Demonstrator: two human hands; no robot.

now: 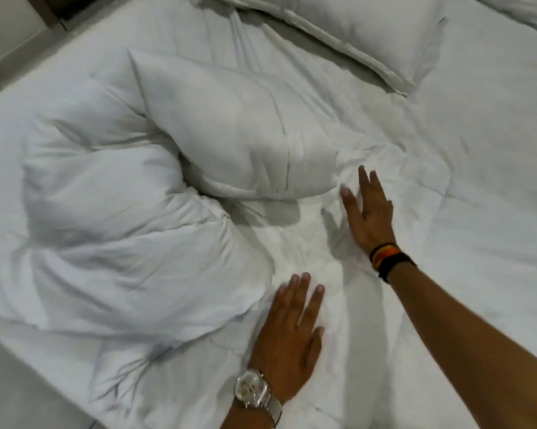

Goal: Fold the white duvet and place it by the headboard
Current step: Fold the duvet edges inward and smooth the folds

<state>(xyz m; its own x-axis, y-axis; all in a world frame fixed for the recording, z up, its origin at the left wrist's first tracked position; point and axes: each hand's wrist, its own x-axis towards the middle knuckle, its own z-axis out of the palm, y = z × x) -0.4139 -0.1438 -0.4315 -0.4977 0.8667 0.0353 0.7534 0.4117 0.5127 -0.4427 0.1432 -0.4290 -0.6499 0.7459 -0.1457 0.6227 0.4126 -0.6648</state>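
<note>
White fabric fills nearly the whole head view: the duvet (130, 193) lies bunched in a thick, puffy heap across a bed (493, 156), its bulk rising in rounded folds with one fat lobe turned over toward the middle. Beside that heap, on the side toward the person, a flatter, wrinkled stretch of the same white cloth spreads out, and both hands lie on it. The left hand (287, 329) rests palm down just beside the heap's near edge, its fingers (304, 284) straight and slightly spread, holding nothing; a silver wristwatch (251, 387) sits on that wrist. The right hand (367, 212) lies flat farther from the person, close to the tip of the turned-over lobe, fingers extended and a little apart, pressing the cloth rather than gripping it; striped and dark bands (388, 258) circle its wrist. Beyond the heap, at the far side of the bed, a white pillow (363, 35) lies at an angle, well apart from both hands. Where the duvet ends and the bed sheet begins is hard to tell, since both are white and the picture is soft.
</note>
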